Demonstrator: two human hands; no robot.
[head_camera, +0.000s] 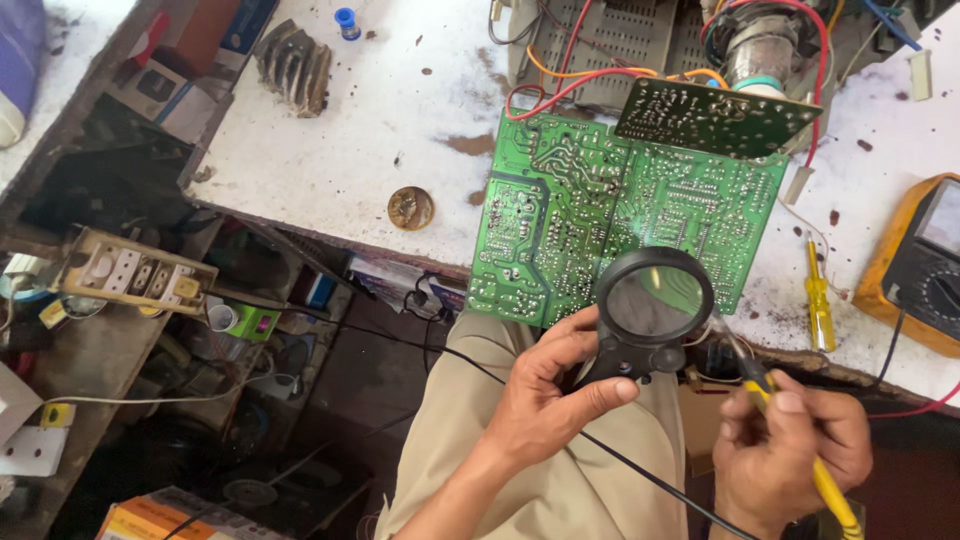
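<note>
A large green circuit board (590, 210) lies solder side up on a stained white workbench (330, 150), overhanging its near edge above my lap. My left hand (555, 395) grips the black handle of a round magnifying glass (655, 300) held over the board's near right corner. My right hand (790, 450) holds a yellow-handled soldering iron (800, 440) like a pen, its tip pointing up towards the lens and the board's edge. A thin wisp of smoke rises near the lens.
A smaller dark circuit board (715, 115) with red and orange wires sits tilted at the back. A yellow multimeter (920, 265) and a yellow screwdriver (818, 295) lie at the right. A round solder paste tin (410, 208) sits left of the board. A cluttered shelf with a socket strip (135, 272) is at the left.
</note>
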